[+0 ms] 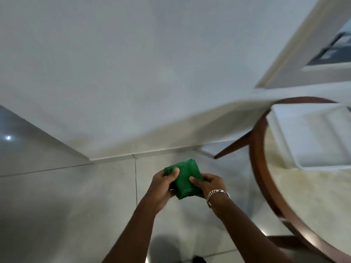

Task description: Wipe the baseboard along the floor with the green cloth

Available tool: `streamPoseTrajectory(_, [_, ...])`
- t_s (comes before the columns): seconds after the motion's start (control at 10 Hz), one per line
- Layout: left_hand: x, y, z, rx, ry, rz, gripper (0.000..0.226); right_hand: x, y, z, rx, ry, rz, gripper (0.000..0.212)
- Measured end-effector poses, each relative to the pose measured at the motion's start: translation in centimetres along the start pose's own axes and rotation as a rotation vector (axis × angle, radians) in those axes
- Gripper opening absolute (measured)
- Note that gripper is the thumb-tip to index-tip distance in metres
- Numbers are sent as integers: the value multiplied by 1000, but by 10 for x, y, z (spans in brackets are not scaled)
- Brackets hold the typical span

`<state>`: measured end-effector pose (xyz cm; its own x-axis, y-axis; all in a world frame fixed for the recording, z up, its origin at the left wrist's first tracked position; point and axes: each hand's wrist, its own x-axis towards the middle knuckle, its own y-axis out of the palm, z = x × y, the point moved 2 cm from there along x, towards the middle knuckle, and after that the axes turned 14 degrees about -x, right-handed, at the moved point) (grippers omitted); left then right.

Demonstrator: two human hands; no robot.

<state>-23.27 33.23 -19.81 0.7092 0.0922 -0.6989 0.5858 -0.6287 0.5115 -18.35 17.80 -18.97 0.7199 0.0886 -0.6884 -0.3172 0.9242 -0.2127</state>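
Observation:
A folded green cloth (183, 179) is held in front of me above the tiled floor. My left hand (161, 188) grips its left side with the thumb on top. My right hand (209, 184), with a metal bracelet on the wrist, grips its right side. The pale baseboard (117, 158) runs along the foot of the white wall, a short way beyond the cloth. It turns at an outer corner on the left and continues back along another wall face.
A round table (260, 168) with a dark wooden rim and a light top stands at the right, one leg (232, 147) slanting toward the baseboard. A white tray (313, 133) lies on it. Grey floor tiles (76, 196) spread to the left.

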Motion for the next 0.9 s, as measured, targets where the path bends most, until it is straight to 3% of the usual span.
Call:
streamPoseTrajectory(0.2, [-85,127,-21,427,45,-88,41,-93,-111,61,29,37,-74,28])
streamPoseTrajectory(0.4, [-68,265,8,661,304,-118,24,-85,-242,94,174,-1,-155,8])
streamPoseTrajectory(0.6, [24,380,77,697,260,-76,29,18,-367,84,-52,-1,-393,18])
streamPoseTrajectory(0.7, [60,406,107,720,215,-97,43,66,-393,70,-214,30,-461,21])
streamPoseTrajectory(0.8, [81,416,128,788,123,-62,56,97,-406,55,-326,51,-439,25])
streamPoseTrajectory(0.9, [80,423,130,704,83,-85,49,98,-409,49,-392,100,-378,41])
